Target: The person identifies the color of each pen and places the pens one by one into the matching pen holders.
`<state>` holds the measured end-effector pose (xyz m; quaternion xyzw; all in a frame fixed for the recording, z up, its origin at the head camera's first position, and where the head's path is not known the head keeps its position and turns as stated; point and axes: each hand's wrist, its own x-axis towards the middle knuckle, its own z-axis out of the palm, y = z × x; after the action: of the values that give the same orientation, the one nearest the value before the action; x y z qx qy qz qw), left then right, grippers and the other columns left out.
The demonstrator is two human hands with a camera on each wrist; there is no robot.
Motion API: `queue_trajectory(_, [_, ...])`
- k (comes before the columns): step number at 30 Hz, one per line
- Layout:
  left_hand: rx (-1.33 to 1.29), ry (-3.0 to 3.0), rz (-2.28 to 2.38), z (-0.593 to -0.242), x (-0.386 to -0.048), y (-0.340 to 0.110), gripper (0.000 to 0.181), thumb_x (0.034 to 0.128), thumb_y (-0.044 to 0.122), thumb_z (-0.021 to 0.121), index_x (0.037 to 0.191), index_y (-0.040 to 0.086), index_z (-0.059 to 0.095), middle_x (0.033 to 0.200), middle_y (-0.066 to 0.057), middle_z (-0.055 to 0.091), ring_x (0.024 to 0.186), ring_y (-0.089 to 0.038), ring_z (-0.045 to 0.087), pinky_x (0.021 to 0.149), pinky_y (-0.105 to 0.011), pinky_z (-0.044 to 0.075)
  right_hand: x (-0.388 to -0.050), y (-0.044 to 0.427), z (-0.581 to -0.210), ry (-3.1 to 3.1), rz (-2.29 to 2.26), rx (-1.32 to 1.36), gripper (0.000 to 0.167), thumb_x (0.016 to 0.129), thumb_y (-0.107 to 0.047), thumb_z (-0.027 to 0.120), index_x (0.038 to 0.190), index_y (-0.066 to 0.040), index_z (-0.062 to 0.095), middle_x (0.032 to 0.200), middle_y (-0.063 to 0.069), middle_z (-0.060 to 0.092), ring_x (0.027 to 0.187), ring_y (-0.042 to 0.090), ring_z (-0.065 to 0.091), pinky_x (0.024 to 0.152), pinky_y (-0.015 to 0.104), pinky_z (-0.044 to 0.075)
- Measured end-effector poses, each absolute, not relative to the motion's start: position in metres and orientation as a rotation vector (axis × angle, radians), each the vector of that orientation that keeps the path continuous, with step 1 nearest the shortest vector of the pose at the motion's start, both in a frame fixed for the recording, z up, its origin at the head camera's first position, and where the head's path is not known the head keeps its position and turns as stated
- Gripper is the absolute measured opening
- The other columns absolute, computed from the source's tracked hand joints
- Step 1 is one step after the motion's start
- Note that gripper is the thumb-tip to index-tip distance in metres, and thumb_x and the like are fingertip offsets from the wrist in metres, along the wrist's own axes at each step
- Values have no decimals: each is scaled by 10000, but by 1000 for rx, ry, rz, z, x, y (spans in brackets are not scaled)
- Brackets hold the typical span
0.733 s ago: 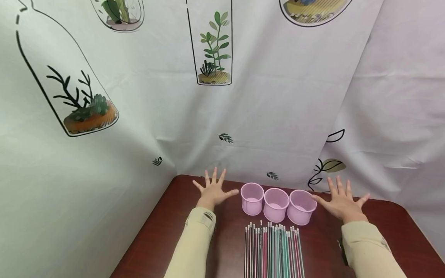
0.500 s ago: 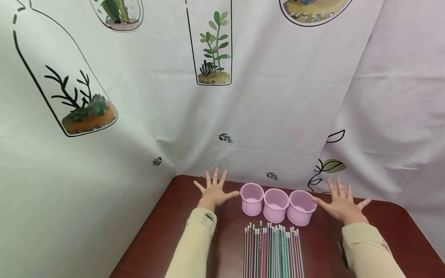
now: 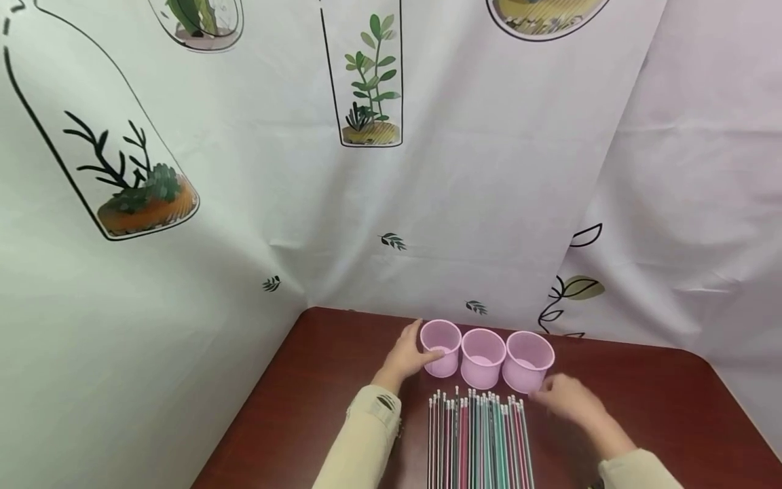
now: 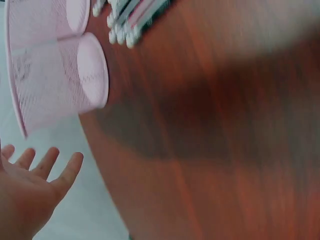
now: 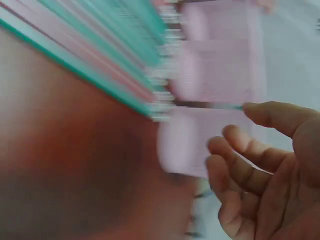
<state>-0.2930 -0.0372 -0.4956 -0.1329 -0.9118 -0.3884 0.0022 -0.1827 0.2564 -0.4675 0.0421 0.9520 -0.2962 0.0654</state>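
Three pink mesh pen holders stand side by side at the back of the table: a left one (image 3: 441,343), a middle one (image 3: 482,372) and a right one (image 3: 527,373). Beside the left holder is my left hand (image 3: 404,354), its thumb in front of the rim in the head view. The left wrist view shows that hand (image 4: 25,195) with fingers spread, apart from the mesh (image 4: 55,80). My right hand (image 3: 572,401) is near the lower right of the right holder, blurred. Its fingers (image 5: 240,170) are loosely bent and hold nothing visible.
A row of pencils (image 3: 473,441) with white eraser ends lies in front of the holders, in dark, pink and green. They rest on a reddish-brown table (image 3: 318,380). A printed white cloth (image 3: 489,204) hangs behind the table's back edge.
Both hands were spread wide, either side of the holders. The left has turned inward to the left holder; the right has come down and inward, its fingers now bent. The camera view has shifted slightly.
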Motion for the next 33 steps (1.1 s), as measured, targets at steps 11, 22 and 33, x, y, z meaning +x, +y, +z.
queue_trajectory(11, [-284,-2860,-1195,-498,-287,-26,921,698,352,794,1405,-18,336,1405,-188,383,1208,-364,443,956,-525,386,-176,246,-547,2660,-1202,362,328,758,-295,700,615,-44,546,524,26,499,462,146,454,424,296,444])
queue_trajectory(22, [-112,-3020,-1088,-469,-285,-14,890,654,323,828,1376,17,407,1298,-181,505,1144,-349,498,902,-544,413,-179,251,-546,2623,-1139,387,383,782,-316,703,555,-62,528,492,12,496,450,116,437,467,332,482])
queue_trajectory(33, [-49,-3060,-1028,-464,-283,-7,883,661,344,813,1388,50,406,1333,-141,492,1175,-340,480,903,-574,385,-174,244,-539,2732,-1016,423,339,720,-310,658,566,-55,496,495,45,478,455,177,450,418,322,397])
